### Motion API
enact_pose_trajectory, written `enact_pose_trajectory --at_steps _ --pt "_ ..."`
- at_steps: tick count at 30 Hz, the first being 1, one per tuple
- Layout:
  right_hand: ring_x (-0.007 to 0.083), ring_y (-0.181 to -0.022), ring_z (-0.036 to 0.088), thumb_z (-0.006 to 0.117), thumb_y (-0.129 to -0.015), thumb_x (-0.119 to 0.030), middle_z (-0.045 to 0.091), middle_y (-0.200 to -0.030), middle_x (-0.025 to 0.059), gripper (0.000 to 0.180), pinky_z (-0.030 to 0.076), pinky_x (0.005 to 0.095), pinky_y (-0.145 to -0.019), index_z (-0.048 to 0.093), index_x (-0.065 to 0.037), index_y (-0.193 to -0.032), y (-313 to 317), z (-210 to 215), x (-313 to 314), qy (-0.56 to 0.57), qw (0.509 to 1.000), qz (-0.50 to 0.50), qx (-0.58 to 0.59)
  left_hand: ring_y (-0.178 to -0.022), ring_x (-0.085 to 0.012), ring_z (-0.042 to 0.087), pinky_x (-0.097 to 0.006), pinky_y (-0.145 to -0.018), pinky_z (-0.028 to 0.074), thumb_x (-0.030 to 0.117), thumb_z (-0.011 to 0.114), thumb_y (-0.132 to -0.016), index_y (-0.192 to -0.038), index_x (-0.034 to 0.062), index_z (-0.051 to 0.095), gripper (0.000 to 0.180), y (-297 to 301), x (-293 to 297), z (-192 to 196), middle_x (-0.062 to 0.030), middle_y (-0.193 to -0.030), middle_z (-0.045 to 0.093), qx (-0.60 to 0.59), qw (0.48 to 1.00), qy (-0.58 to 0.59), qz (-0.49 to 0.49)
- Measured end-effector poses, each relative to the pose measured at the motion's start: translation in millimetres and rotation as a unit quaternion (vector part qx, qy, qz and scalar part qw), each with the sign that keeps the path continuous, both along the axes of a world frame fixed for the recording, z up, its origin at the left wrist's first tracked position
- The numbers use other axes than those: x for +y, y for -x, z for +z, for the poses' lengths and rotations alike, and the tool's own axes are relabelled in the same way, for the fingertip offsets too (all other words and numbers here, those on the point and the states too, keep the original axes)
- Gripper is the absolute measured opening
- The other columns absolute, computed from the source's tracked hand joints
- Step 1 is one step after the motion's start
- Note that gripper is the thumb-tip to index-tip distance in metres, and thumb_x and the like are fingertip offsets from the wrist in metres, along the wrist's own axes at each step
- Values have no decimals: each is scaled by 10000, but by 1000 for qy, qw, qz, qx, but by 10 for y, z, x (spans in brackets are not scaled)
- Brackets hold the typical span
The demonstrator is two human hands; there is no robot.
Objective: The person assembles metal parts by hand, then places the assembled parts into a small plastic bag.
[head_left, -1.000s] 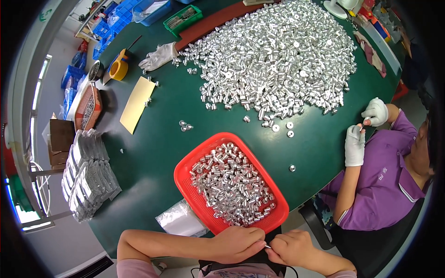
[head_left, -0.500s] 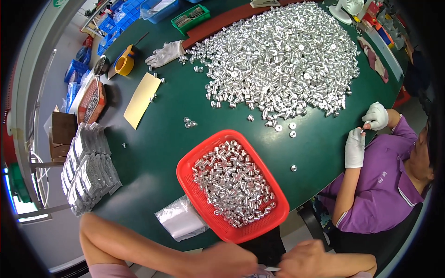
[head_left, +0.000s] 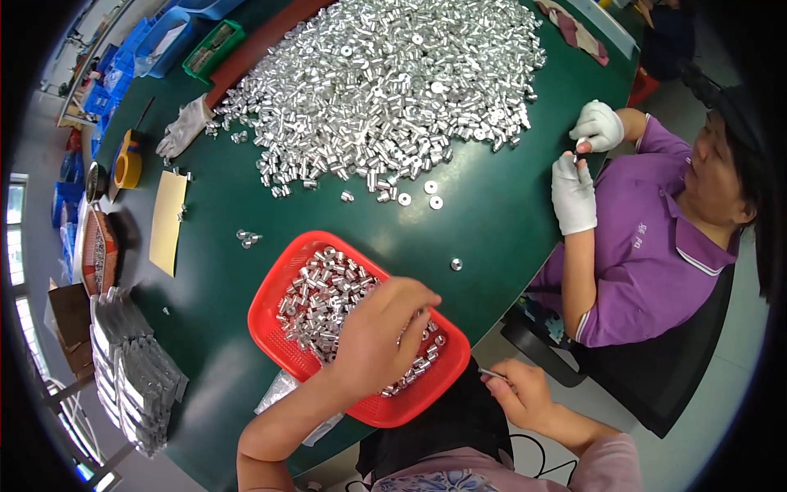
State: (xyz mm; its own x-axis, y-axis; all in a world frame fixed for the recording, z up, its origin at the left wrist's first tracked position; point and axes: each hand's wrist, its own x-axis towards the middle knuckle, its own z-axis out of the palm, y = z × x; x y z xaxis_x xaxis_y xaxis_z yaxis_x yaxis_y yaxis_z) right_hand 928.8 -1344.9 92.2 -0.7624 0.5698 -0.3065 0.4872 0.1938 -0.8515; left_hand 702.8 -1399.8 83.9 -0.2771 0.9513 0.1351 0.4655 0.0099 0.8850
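Left hand (head_left: 381, 334) bent, grip unclear, over red rectangular plastic basket (head_left: 398, 416) of silver metal cylinders (head_left: 316, 299), right hand (head_left: 522, 395) right of basket pinching thin grey rod (head_left: 492, 373).

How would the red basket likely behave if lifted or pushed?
The red basket is probably heavy for its size, since it holds many metal parts. Its perforated, plastic-looking walls may flex a little under that load. The parts lie loose and many look cylindrical, so they could slide or roll if it tilts.
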Motion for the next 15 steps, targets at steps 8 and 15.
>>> enact_pose_trajectory --at_steps 8,15 --pt "137 -482 509 516 -777 -98 516 -573 68 93 379 245 -427 515 -6 -767 81 -195 -48 7 997 -47 68 -771 -301 531 -359 -666 454 -27 549 -620 -740 5 527 126 -97 545 -656 -129 -838 510 177 976 125 25" --pt "73 -450 463 495 -811 -137 494 -538 25 149 361 201 -423 491 3 -762 16 -259 -55 48 992 -110 50 -731 -303 559 -357 -597 489 -40 559 -582 -728 -17 532 151 -243 673 -745 -193 -857 480 170 947 274 -11"
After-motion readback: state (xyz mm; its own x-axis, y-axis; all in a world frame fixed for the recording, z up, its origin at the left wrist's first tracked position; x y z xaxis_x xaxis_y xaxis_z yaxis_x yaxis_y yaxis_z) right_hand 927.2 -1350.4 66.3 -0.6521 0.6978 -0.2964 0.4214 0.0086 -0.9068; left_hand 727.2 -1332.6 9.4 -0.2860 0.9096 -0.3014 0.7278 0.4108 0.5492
